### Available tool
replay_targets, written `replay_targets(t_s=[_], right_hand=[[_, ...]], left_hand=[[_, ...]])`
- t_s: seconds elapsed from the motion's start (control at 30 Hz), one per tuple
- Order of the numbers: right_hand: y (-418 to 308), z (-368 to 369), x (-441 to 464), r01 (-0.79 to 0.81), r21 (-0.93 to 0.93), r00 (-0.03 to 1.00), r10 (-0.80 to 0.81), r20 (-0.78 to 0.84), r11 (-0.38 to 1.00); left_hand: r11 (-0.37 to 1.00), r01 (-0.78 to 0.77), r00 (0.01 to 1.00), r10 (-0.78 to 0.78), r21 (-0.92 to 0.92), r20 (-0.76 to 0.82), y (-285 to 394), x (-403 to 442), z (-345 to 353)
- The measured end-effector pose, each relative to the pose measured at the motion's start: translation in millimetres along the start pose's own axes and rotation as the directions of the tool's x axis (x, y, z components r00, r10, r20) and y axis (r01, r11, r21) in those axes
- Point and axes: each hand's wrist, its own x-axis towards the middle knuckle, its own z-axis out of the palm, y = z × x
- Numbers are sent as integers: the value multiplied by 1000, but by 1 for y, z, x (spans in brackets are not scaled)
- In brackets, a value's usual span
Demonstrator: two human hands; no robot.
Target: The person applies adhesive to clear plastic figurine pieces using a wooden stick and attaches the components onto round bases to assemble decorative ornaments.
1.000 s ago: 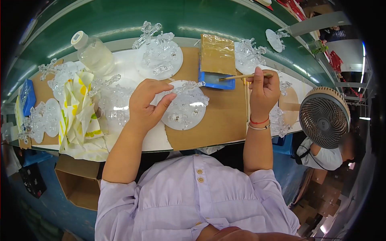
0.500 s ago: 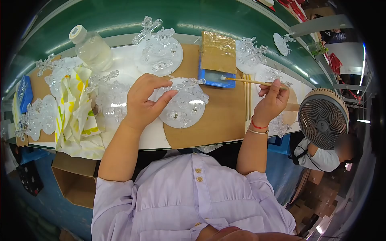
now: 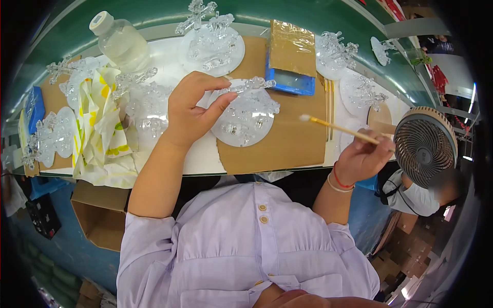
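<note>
My left hand (image 3: 192, 110) pinches a clear plastic piece (image 3: 255, 83) between thumb and fingertips. Below that piece lies a round clear disc (image 3: 244, 123) bearing several small transparent parts. My right hand (image 3: 365, 158) is closed around the thin wooden handle of a brush (image 3: 336, 127), whose pale tip points left, over the brown cardboard sheet (image 3: 287, 149). Behind the brush tip stands a blue box (image 3: 291, 82) with a taped cardboard flap (image 3: 292, 49) over its top; the brush is apart from it.
More clear discs with parts stand at the back (image 3: 213, 49) and right (image 3: 336, 54). A capped bottle (image 3: 120, 41) and a yellow-patterned cloth (image 3: 102, 118) are on the left. Thin sticks (image 3: 329, 110) lie beside the cardboard. A fan (image 3: 426, 149) is at right, near another person (image 3: 411, 197).
The brush has come out of the blue box's opening and moved toward me with my right hand. My left hand keeps its pinch on the clear piece. The camera view has shifted slightly.
</note>
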Motion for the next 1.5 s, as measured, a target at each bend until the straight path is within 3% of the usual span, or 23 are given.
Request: replay_targets(t_s=[0.07,0.13,0.33,0.43,0.57,0.63,0.77,0.83,0.87,1.03,1.23,1.37,1.43,1.5], right_hand=[[-5,-3,-19,-14,-47,1000,14,2,999],[-6,-5,-38,-59,-61,988,67,142,996],[3,-6,-66,8,-220,960,54,275,975],[7,-9,-64,132,-286,848,41,528,949],[12,-5,-64,212,-270,819,-20,574,939],[12,-4,-61,273,-271,757,-32,652,923],[6,2,-55,283,-279,704,0,710,918],[5,4,-53,395,-255,597,-36,801,883],[5,5,-53,395,-254,598,-37,801,883],[9,19,-54,628,-111,414,-210,886,770],[16,34,-49,765,-85,314,-254,915,638],[8,38,-44,747,-78,286,-214,934,660],[4,38,-38,579,-119,343,-109,933,806],[2,41,-34,534,-150,364,-67,929,832]], left_hand=[[1000,11,1000,-11,-7,6,0,-1,0],[1000,22,1000,-21,-17,19,-1,-1,0],[999,20,1000,-20,-41,16,-2,-2,2],[999,29,999,-29,-19,29,-2,-2,2],[999,32,999,-31,-39,23,-4,-4,2],[999,27,999,-26,-36,27,-5,-4,2],[999,12,1000,-11,-43,24,-7,-5,3],[999,7,1000,-6,-40,20,-7,-5,3],[999,11,1000,-10,-47,20,-7,-5,3],[1000,14,1000,-14,-15,19,-5,-4,2],[1000,0,1000,0,-25,10,-4,-2,3],[1000,-11,1000,12,-18,11,-2,0,3],[1000,-20,1000,20,-3,7,-2,0,3],[998,-42,999,41,37,36,-2,-2,3]])
